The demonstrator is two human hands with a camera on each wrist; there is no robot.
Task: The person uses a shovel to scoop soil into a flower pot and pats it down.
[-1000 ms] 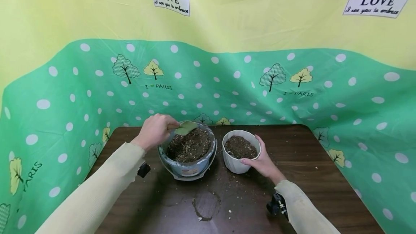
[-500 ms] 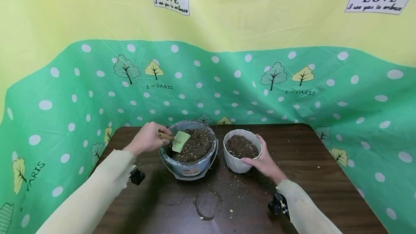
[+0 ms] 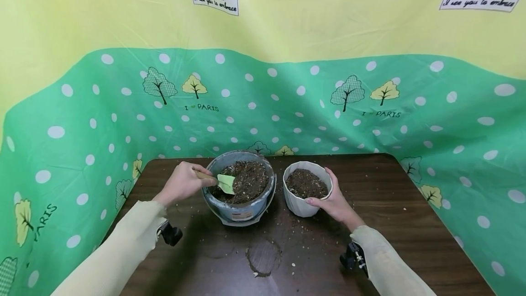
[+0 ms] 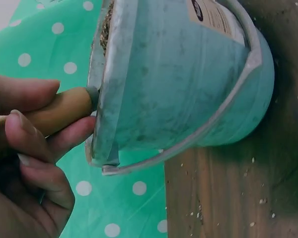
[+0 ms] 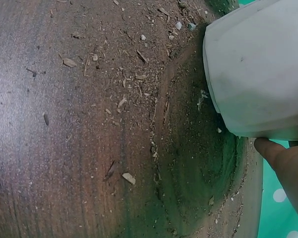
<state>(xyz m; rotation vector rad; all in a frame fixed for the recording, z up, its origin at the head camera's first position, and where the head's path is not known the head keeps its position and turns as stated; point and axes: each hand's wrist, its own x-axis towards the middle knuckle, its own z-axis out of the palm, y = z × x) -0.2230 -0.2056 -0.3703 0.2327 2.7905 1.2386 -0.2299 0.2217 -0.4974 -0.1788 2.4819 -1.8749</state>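
Observation:
My left hand (image 3: 186, 181) grips the wooden handle (image 4: 64, 110) of a small garden trowel, with fingers and thumb curled round it. The trowel's light green blade (image 3: 226, 183) is at the soil inside a blue bucket (image 4: 174, 74), over its left side. Dark soil (image 3: 250, 179) fills much of that bucket, and its handle hangs down against the outside. My right hand (image 3: 336, 200) holds a white ribbed flowerpot (image 3: 302, 205) at its right side, thumb at the near rim. Soil (image 3: 306, 183) lies inside the pot, below the rim. In the right wrist view the pot (image 5: 258, 74) covers most of the fingers.
Both containers stand side by side toward the back of a dark wooden table (image 3: 394, 223). A ring of soil (image 3: 264, 257) marks the tabletop in front, with crumbs and pale bits (image 5: 129, 178) scattered round. A green and yellow patterned cloth (image 3: 279, 95) hangs behind and at the sides.
The trowel blade has come down from the bucket's back rim to the soil at its left side. My left hand has moved left and lower. The right hand stays on the flowerpot.

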